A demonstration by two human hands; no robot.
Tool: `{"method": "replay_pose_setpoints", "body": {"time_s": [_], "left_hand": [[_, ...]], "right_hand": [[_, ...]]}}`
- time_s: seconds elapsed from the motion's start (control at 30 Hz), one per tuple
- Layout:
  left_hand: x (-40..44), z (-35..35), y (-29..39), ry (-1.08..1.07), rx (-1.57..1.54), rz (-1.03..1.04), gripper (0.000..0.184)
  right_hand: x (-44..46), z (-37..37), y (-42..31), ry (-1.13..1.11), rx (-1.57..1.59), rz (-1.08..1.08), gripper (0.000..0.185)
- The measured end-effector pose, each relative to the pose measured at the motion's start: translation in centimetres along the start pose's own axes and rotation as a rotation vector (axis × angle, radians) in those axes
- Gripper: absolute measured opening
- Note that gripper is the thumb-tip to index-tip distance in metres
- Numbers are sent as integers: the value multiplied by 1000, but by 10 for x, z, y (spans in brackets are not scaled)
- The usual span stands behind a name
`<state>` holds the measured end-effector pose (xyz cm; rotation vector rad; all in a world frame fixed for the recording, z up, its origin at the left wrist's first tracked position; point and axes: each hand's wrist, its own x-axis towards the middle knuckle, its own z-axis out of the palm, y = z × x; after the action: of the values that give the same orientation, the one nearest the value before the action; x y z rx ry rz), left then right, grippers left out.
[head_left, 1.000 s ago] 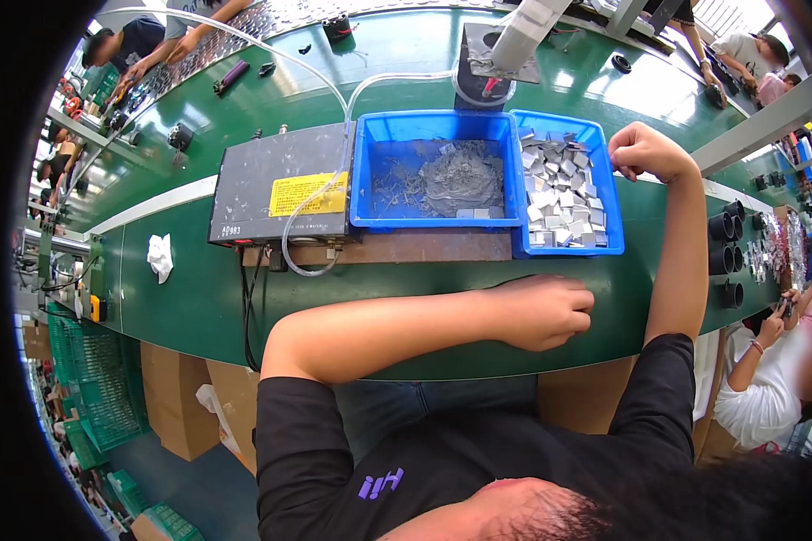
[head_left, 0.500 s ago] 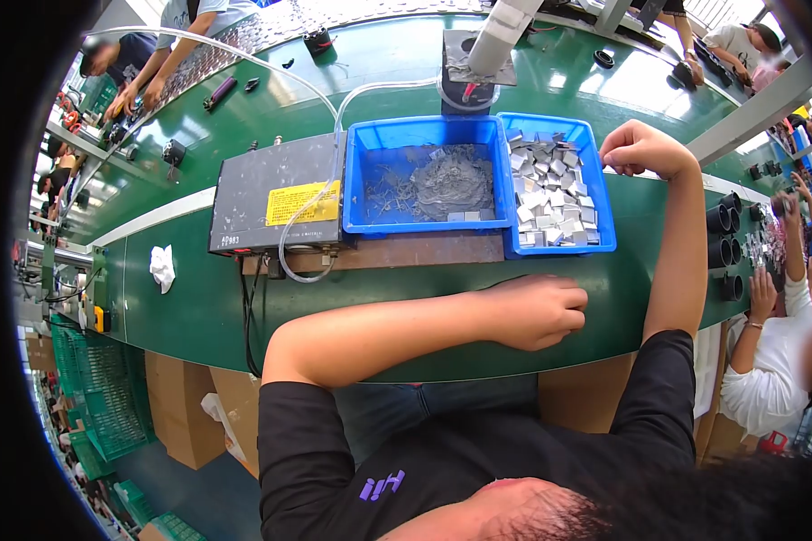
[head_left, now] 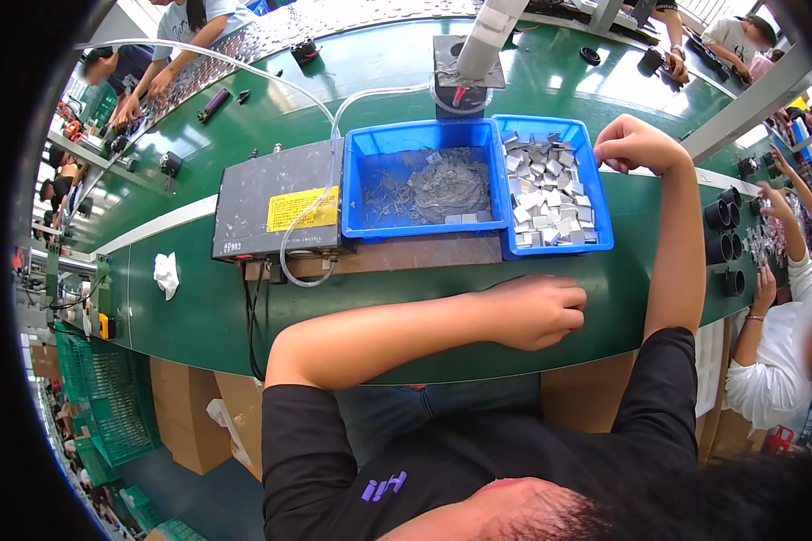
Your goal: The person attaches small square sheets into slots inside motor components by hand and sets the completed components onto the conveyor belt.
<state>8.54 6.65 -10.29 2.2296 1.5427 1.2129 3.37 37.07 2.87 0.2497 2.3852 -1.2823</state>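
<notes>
My left hand [head_left: 537,312] rests palm down on the green table [head_left: 397,347], its fingers curled; whatever may be inside is hidden. Just past it stands a blue bin of small silvery-white blocks [head_left: 550,203]. Beside that bin's right rim, my right hand [head_left: 636,146] is bent at the wrist with its fingers closed, and I cannot make out anything in them. Left of the blocks, another blue bin [head_left: 361,225] holds grey paste-like material [head_left: 451,185] and a few small blocks at its near edge. Neither hand reaches into a bin.
A black control box [head_left: 244,203] with a clear tube stands at left, near crumpled white tissue [head_left: 166,275]. Behind the bins rises a metal post [head_left: 492,41]. Black cups [head_left: 719,246] stand at right, beside a co-worker in white [head_left: 771,379]. Other people sit around the table.
The view has shifted slightly, so the bins appear a little further left. My hands keep nearly the same poses. The co-workers' arms at right and upper left have moved.
</notes>
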Motion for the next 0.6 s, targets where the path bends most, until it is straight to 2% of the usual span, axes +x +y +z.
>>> {"method": "replay_pose_setpoints", "body": {"time_s": [0.6], "left_hand": [[2, -7, 4, -14, 1, -15, 8]], "right_hand": [[15, -1, 14, 65, -145, -22, 18]]}}
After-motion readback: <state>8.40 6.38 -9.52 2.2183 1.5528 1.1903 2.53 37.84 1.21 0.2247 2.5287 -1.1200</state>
